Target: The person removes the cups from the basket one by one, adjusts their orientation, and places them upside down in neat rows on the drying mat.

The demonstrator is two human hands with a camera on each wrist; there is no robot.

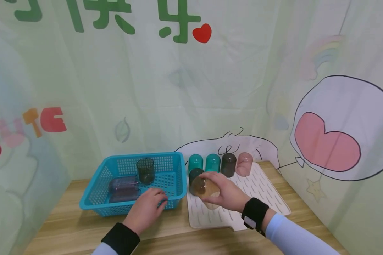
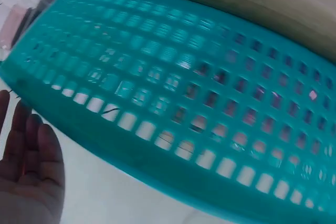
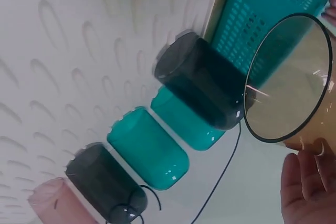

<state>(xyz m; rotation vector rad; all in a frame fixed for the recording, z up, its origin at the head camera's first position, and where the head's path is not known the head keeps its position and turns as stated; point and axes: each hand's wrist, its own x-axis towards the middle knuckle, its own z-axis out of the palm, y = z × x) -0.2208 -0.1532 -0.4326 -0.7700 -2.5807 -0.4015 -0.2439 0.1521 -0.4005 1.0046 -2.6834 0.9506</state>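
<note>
My right hand (image 1: 225,189) grips an amber glass cup (image 1: 204,187), its fingers and thumb round the sides. The cup is over the near left part of a white ridged drying mat (image 1: 242,212), and its round mouth (image 3: 289,77) shows in the right wrist view. Close beside it a dark cup (image 3: 202,80) stands upside down on the mat. My left hand (image 1: 148,209) is at the front rim of a blue-green plastic basket (image 1: 173,198), fingers loosely bent and holding nothing. In the basket are an upright smoky cup (image 1: 145,171) and two purplish cups (image 1: 124,189) on their sides.
Along the mat's back edge, upside down, stand two teal cups (image 1: 212,163), a dark grey cup (image 1: 228,165) and a pink cup (image 1: 244,164). Under everything is a wooden table (image 1: 166,235). A printed cloth (image 1: 178,88) hangs close behind and on both sides.
</note>
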